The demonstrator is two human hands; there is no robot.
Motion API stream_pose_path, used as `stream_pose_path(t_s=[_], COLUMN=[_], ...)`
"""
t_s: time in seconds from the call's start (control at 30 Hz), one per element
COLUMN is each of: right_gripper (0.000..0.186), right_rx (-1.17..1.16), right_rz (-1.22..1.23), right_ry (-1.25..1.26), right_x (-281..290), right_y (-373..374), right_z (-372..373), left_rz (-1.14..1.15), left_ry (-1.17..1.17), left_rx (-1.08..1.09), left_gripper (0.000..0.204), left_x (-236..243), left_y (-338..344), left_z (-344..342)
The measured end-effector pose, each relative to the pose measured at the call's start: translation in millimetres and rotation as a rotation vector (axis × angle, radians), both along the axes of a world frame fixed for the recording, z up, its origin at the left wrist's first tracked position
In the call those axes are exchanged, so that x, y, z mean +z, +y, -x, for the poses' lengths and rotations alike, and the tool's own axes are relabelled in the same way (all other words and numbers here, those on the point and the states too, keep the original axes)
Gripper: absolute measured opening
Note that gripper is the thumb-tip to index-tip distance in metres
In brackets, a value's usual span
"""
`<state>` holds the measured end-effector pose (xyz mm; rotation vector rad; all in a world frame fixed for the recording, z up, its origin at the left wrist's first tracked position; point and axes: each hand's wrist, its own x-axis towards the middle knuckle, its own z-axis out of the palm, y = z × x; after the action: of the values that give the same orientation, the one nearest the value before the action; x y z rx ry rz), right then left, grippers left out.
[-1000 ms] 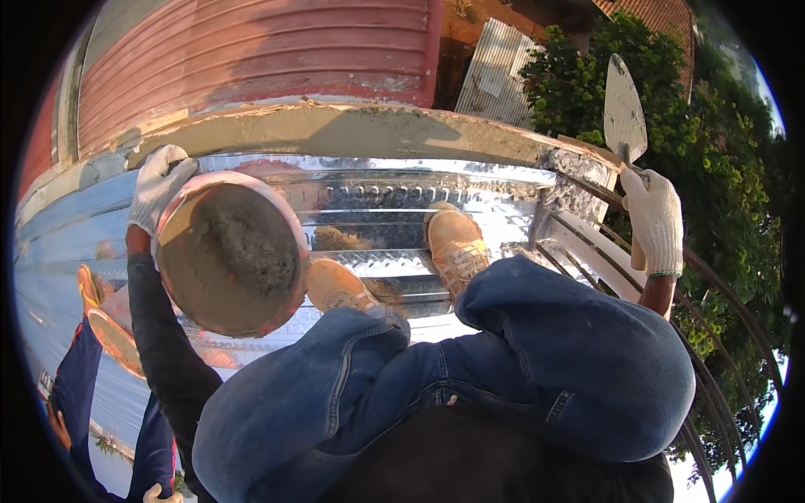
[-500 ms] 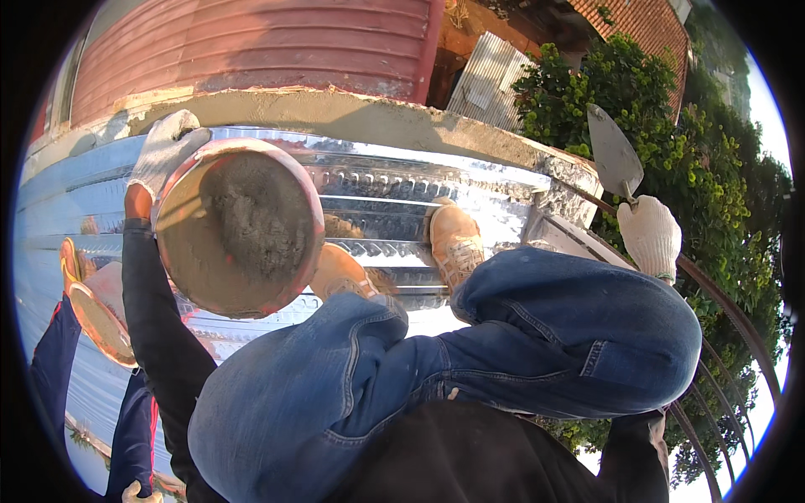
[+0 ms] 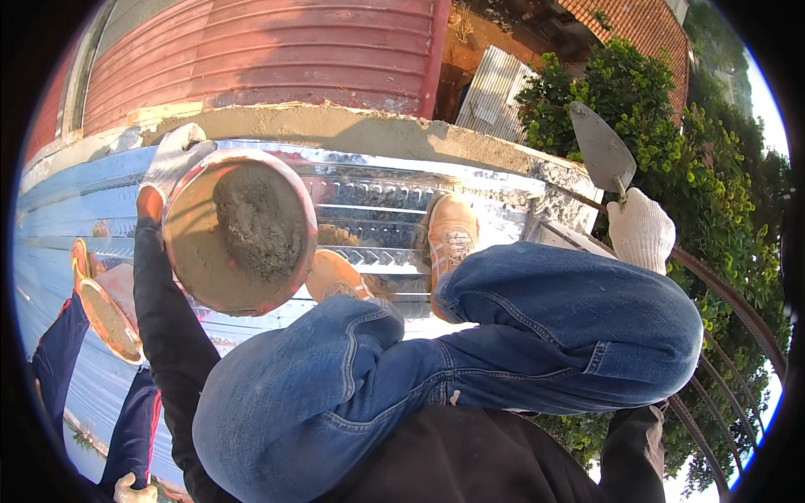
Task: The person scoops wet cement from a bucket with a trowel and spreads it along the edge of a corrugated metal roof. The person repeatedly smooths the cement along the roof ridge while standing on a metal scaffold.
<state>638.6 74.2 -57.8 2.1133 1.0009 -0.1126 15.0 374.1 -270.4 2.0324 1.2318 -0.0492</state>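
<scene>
My left hand (image 3: 172, 163), in a white glove, is closed on the upper left rim of a pink bucket (image 3: 309, 222) of wet grey mortar (image 3: 256, 226), beside my tan shoes on the shiny metal sheeting (image 3: 377, 193). At the right, my gloved right hand (image 3: 641, 230) grips a trowel; its grey blade (image 3: 599, 147) points up and slightly left. A mortared ledge (image 3: 369, 130) runs just beyond the sheeting.
At left, another person's legs (image 3: 130, 436) and gloved hand (image 3: 134, 490) appear beside a second bucket (image 3: 113, 323). A red ribbed roof (image 3: 260, 59) lies past the ledge. Trees (image 3: 704, 193), bent rusty rods (image 3: 738, 310) and a lower tiled roof (image 3: 620, 25) are at the right.
The trowel blade has tipped leftward and lower since a second ago, still in my right hand. The bucket and my left hand sit somewhat higher in the picture, and the view has shifted slightly.
</scene>
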Motion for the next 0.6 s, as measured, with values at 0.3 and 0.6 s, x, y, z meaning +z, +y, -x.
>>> stream_pose_path(t_s=[0.3, 0.6], right_gripper=[0.04, 0.041], right_rx=[0.04, 0.055], right_rz=[-0.036, -0.084], right_ry=[-0.027, -0.017], right_x=[3.8, 4.7], right_y=[-3.2, -0.6], right_z=[0.4, 5.8], left_rz=[0.13, 0.135], left_ry=[0.078, 0.041], left_rx=[0.112, 0.142], left_gripper=[0.03, 0.025], left_x=[-9.4, -2.9], left_y=[0.4, -4.1], left_z=[-3.9, -6.2])
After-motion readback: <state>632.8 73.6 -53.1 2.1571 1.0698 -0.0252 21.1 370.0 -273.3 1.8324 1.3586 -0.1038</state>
